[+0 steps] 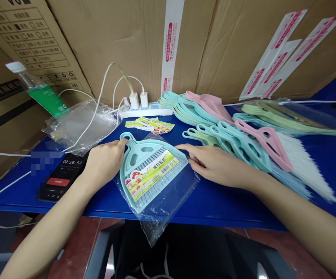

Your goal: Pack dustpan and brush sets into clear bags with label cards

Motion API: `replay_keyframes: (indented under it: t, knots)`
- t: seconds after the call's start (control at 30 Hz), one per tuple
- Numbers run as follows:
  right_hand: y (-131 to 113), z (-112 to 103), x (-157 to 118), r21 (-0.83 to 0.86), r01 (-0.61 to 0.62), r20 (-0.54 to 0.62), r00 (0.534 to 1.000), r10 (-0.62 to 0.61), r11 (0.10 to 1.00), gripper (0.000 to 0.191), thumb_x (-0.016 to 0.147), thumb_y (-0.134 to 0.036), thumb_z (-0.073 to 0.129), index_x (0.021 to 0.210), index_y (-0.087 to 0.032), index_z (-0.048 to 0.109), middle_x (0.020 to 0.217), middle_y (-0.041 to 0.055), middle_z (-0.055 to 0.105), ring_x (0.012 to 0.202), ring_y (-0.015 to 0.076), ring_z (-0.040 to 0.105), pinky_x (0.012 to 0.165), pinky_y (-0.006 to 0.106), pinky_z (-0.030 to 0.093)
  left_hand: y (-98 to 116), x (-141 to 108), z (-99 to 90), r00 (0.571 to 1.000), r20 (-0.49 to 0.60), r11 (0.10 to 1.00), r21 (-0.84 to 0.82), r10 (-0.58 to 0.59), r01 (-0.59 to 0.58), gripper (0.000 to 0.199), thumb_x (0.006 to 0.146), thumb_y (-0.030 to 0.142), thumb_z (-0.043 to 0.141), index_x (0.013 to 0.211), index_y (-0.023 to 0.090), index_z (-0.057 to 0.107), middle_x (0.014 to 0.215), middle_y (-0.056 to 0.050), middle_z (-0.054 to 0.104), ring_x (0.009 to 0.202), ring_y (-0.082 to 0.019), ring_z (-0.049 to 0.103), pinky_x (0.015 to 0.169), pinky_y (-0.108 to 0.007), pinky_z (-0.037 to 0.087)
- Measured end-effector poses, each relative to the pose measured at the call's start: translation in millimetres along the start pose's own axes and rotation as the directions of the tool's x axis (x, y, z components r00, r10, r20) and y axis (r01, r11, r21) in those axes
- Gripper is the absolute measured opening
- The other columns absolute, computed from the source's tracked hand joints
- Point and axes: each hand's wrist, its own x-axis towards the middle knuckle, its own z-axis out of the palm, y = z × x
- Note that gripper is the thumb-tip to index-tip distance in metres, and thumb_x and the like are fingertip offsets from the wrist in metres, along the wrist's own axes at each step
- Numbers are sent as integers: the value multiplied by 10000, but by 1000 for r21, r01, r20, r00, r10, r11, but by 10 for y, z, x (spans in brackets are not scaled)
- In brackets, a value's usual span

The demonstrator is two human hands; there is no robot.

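A light-blue dustpan [133, 149] with a brush lying in it sits in a clear plastic bag [168, 207] at the middle of the blue table. On the brush lies a yellow-green label card [152, 174]. My left hand [105, 161] is closed at the dustpan's left edge beside the handle, its fingertips partly hidden. At the right corner, my right hand [207, 161] has its index finger stretched along the dustpan's rim, the other fingers curled near the bag's edge. The bag's open-looking end hangs over the table's front edge.
Brushes [243, 145] and stacked dustpans [197, 108] lie at the right. More label cards [153, 124] are behind the bag, near a power strip [156, 111]. At the left are a phone [65, 174], clear bags [82, 122], a tilted bottle [44, 97] and white cables.
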Motion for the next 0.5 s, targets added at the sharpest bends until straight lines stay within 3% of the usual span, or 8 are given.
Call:
replay_keyframes:
  t: [0.5]
  knots:
    - [-6, -13, -5, -3, -5, 20, 1000, 5, 1000, 489, 893, -124, 360, 1355, -149, 520, 653, 4, 586, 603, 188, 563, 596, 293, 391, 0, -7, -29, 1000, 13, 1000, 6, -8, 8, 422, 976, 221, 310, 1303, 175, 572, 1172, -132, 720, 947, -331, 726, 745, -406, 563]
